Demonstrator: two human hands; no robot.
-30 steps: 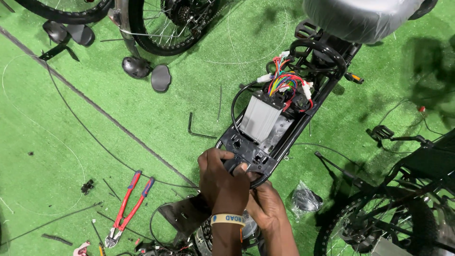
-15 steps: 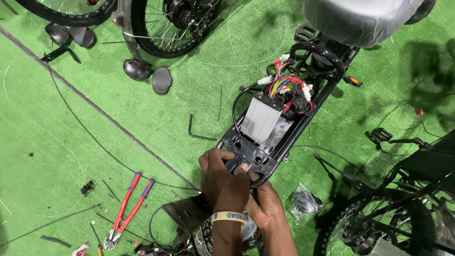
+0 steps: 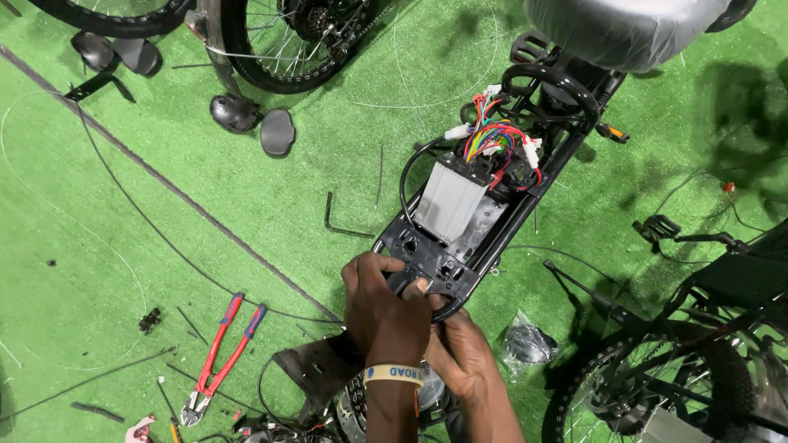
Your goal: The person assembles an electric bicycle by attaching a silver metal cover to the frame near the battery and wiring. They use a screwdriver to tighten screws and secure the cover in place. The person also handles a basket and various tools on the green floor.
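- Barely anything has moved since the earlier frames: both hands stay clasped at the near end of the black frame tray.
- Left hand curls tightly over the tray's near rim; right hand grips just beneath it.
- Silver controller box sits farther up the tray, coloured wires beyond.
- Red-handled cutters lie left on the green turf.

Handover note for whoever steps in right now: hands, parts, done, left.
Left hand: fingers pressed on a small black part at the near end of the black tray on the bike frame; whether the grip is closed is hidden.
Right hand: under the tray's near rim, grip hidden too.
Parts: silver box sits in the tray, coloured wires bunched loose at its far end. Red cutters lie on the green mat, to the left.
Done: tray open, box in.
Left: wires not tidied, tray uncovered.
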